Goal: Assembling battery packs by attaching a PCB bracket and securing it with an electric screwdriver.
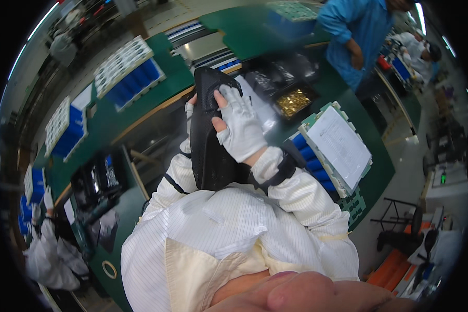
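Observation:
A long black moulded casing (207, 143) with a textured upper part stands tilted upright in front of my chest, held between both hands. My left hand (189, 115), in a white glove with bare fingertips, wraps round its left edge; most of that hand is hidden behind the casing. My right hand (242, 125), gloved alike, presses on the casing's right face, its thumb and bare index fingertip against the dark surface. To the right of that hand sits a blue battery pack (309, 156) in a pale frame, with a printed sheet (340, 148) on top.
A box of brass-coloured small parts (294, 101) and black plastic bags (281, 70) lie beyond my right hand. More blue packs (132, 73) stand on the green bench (182, 80) opposite. A person in blue (348, 41) stands at far right; another in white (54, 255) works at left.

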